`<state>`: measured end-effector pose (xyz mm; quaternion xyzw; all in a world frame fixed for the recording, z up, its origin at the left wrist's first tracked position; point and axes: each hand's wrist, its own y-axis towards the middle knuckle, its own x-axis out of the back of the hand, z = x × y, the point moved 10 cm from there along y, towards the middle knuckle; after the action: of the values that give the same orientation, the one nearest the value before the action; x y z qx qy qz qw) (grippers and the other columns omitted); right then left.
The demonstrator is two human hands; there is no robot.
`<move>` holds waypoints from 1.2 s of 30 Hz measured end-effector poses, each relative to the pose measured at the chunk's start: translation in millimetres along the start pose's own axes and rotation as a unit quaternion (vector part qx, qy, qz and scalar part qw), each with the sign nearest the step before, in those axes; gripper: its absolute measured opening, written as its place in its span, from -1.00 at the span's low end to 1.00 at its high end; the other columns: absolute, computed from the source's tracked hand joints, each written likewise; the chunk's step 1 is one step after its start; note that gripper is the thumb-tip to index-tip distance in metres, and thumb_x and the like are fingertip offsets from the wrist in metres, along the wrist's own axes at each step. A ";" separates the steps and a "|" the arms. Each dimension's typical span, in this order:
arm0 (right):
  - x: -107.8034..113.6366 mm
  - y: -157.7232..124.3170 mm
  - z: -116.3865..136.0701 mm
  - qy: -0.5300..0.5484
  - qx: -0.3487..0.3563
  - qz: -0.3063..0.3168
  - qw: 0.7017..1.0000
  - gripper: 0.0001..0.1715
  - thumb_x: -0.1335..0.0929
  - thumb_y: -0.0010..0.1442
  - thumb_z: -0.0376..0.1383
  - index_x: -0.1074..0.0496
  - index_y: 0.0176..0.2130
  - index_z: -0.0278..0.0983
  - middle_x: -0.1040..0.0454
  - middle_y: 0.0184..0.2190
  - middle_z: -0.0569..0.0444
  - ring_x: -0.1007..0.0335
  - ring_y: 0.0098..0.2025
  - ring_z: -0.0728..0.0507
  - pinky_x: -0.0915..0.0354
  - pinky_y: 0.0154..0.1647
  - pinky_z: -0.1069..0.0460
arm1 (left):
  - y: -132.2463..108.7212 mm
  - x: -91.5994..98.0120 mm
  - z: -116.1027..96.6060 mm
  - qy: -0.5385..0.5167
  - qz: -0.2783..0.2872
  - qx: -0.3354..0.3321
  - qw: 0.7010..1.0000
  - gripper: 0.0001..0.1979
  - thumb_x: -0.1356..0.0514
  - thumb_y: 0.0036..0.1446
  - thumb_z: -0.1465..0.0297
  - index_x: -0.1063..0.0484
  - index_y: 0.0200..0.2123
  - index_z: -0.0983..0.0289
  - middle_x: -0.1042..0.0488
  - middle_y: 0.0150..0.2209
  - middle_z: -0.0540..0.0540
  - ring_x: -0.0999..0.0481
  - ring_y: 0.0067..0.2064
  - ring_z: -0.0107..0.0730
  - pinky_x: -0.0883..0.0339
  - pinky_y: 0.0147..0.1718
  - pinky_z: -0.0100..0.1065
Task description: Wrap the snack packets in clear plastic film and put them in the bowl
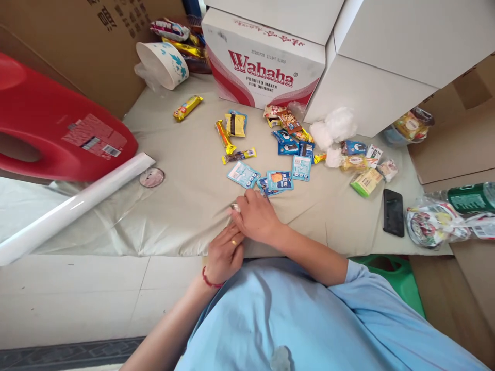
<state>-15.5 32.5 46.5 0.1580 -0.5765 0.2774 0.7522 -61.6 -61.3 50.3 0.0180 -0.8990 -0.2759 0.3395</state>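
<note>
Nearest the camera, a light-blue shirt (294,314) covers the person's front; beyond it, both hands meet near the front edge of the cloth-covered surface (185,206). The right hand (257,216) rests partly over the fingers of the left hand (224,252), the two touching. A small shiny piece (235,207) shows at the fingers where the hands meet; its identity, and whether either hand is clamped on it, cannot be determined. It is judged light, thin and slick, best pinched at an edge between thumb and forefinger. Just beyond the right hand's fingertips lies a blue sachet with an orange picture (280,180), overlapping a darker packet (265,185); a pale-blue sachet (243,174) lies just to the left. These are judged light and flexible, slippery on the face, likely to crumple if squeezed; the flat margin offers the surest hold. Their print is too small to read. At the back, a white-and-red carton (266,62) reads "Wahaha", "PURIFIED WATER FOR DRINKING", with red script along its top. The red jug (46,113) bears a barcoded label, text illegible.
</note>
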 end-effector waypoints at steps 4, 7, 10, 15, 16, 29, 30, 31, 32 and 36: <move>-4.0 -21.1 8.0 -0.033 0.020 -0.061 0.997 -0.38 -0.26 0.42 0.12 -0.40 0.13 -0.32 -0.40 0.05 -0.21 -0.23 0.06 -0.34 -0.22 0.07 -0.22 | -20.7 27.3 7.7 -0.043 -0.074 0.030 0.996 -0.69 -0.12 0.19 0.66 -0.59 -0.25 0.20 -0.64 -0.31 0.07 -0.66 -0.17 -0.30 -0.56 -0.10 -0.24; -11.9 -24.5 9.2 -0.044 0.022 -0.071 0.996 -0.35 -0.30 0.40 0.11 -0.35 0.20 -0.32 -0.37 0.13 -0.24 -0.20 0.07 -0.34 -0.22 0.05 -0.22 | -29.2 37.0 13.8 -0.043 -0.114 0.068 0.990 -0.71 -0.13 0.19 0.68 -0.57 -0.28 0.22 -0.64 -0.31 0.06 -0.67 -0.18 -0.31 -0.57 -0.11 -0.24; -14.7 -22.0 8.3 -0.056 0.017 -0.074 0.996 -0.41 -0.35 0.39 0.01 -0.34 0.23 -0.30 -0.35 0.17 -0.22 -0.21 0.06 -0.33 -0.25 0.00 -0.20 | -27.4 47.6 18.5 -0.030 -0.152 0.086 0.984 -0.73 -0.15 0.18 0.67 -0.57 -0.29 0.22 -0.66 -0.24 0.10 -0.69 -0.12 -0.24 -0.58 -0.08 -0.17; -4.5 -24.9 5.1 -0.060 0.004 -0.067 0.996 -0.65 -0.21 0.47 -0.33 -0.44 0.14 -0.24 -0.46 0.07 -0.16 -0.29 -0.03 -0.30 -0.34 -0.10 -0.16 | -13.6 58.6 21.5 -0.015 -0.171 0.082 0.982 -0.76 -0.17 0.19 0.65 -0.57 -0.31 0.22 -0.64 -0.27 0.10 -0.69 -0.11 -0.21 -0.58 -0.09 -0.12; 3.2 -28.7 2.3 -0.044 0.001 -0.077 0.996 -0.63 -0.19 0.47 -0.36 -0.46 0.12 -0.24 -0.47 0.09 -0.16 -0.31 -0.01 -0.30 -0.36 -0.08 -0.17 | -11.3 59.1 21.4 -0.019 -0.170 0.084 0.982 -0.76 -0.17 0.20 0.64 -0.56 -0.30 0.22 -0.64 -0.26 0.10 -0.68 -0.11 -0.21 -0.57 -0.07 -0.11; 19.3 -77.3 -92.8 0.498 -0.092 -0.072 0.859 -0.56 -0.25 0.44 -0.12 -0.45 0.19 -0.22 -0.58 0.07 -0.01 -0.50 0.10 -0.16 -0.38 0.20 -0.08 | 20.7 -37.6 33.1 -0.314 0.049 0.366 0.875 -0.48 -0.29 0.24 0.05 -0.43 0.14 0.23 -0.59 0.05 0.22 -0.64 -0.03 -0.17 -0.57 -0.10 -0.20; 13.5 -81.9 -91.2 0.494 -0.099 -0.074 0.861 -0.51 -0.27 0.43 -0.10 -0.41 0.24 -0.22 -0.55 0.13 -0.04 -0.48 0.14 -0.16 -0.36 0.23 -0.09 | 21.9 -41.9 32.7 -0.294 0.057 0.372 0.878 -0.50 -0.29 0.24 0.05 -0.46 0.10 0.25 -0.62 -0.01 0.20 -0.64 -0.08 -0.18 -0.56 -0.13 -0.22; 9.8 -86.8 -90.2 0.486 -0.104 -0.080 0.864 -0.46 -0.29 0.42 -0.09 -0.37 0.28 -0.23 -0.51 0.18 -0.07 -0.46 0.18 -0.17 -0.35 0.26 -0.09 | 23.3 -45.1 31.5 -0.272 0.062 0.372 0.885 -0.51 -0.28 0.25 0.05 -0.47 0.08 0.26 -0.63 -0.05 0.19 -0.65 -0.11 -0.19 -0.56 -0.15 -0.23; 7.8 -91.7 -90.2 0.477 -0.106 -0.089 0.868 -0.41 -0.31 0.40 -0.09 -0.33 0.32 -0.24 -0.48 0.21 -0.10 -0.44 0.20 -0.17 -0.34 0.27 -0.10 | 25.1 -48.5 29.0 -0.253 0.070 0.366 0.893 -0.52 -0.27 0.25 0.05 -0.48 0.07 0.26 -0.64 -0.07 0.19 -0.65 -0.12 -0.19 -0.55 -0.17 -0.23; 16.0 -108.7 -117.9 0.409 -0.111 -0.098 0.901 -0.39 -0.27 0.41 -0.13 -0.30 0.35 -0.26 -0.49 0.18 -0.13 -0.44 0.19 -0.18 -0.32 0.28 -0.12 | 31.0 -62.0 14.3 -0.221 0.119 0.310 0.917 -0.55 -0.21 0.30 0.06 -0.48 0.09 0.24 -0.64 -0.06 0.18 -0.66 -0.12 -0.20 -0.57 -0.15 -0.22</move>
<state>144.4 15.4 37.0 0.0020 -0.2272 0.1762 0.9578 -18.1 -14.5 19.9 -0.0460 -0.9871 0.0619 0.1403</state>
